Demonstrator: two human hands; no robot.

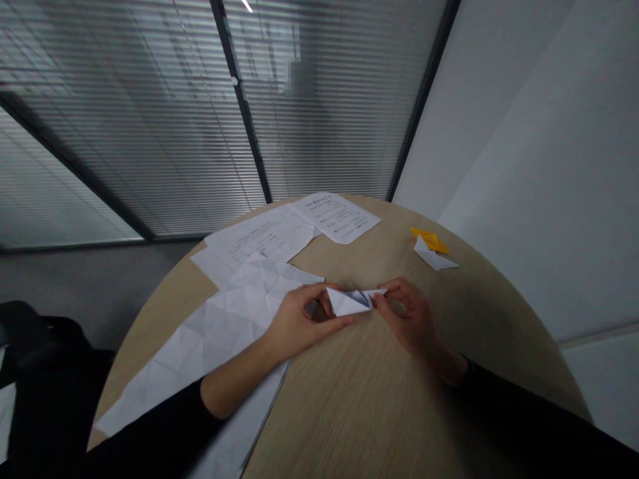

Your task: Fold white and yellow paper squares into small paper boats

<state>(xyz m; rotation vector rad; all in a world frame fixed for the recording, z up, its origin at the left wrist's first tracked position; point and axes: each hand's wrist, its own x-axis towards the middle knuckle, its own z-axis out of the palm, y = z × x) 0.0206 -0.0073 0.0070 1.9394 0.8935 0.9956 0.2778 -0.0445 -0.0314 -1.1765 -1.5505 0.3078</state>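
A small folded white paper boat (pixel 347 304) is held between both hands, above the middle of the wooden table (pixel 344 399). My left hand (pixel 299 313) grips its left end, with the thumb along the lower edge and the fingers behind. At the other end, my right hand (pixel 407 313) pinches the pointed tip between thumb and fingers. The boat's long opening faces up, and a shadowed hollow shows inside it. Part of its far side is hidden by my left fingers.
Creased white sheets (pixel 200 339) cover the table's left side. Printed pages (pixel 342 216) lie at the back. A yellow folded paper boat (pixel 432 240) and a white one (pixel 433 256) sit at the right. Beyond are window blinds (pixel 329 100), a wall (pixel 564 166) and a black chair (pixel 50 372).
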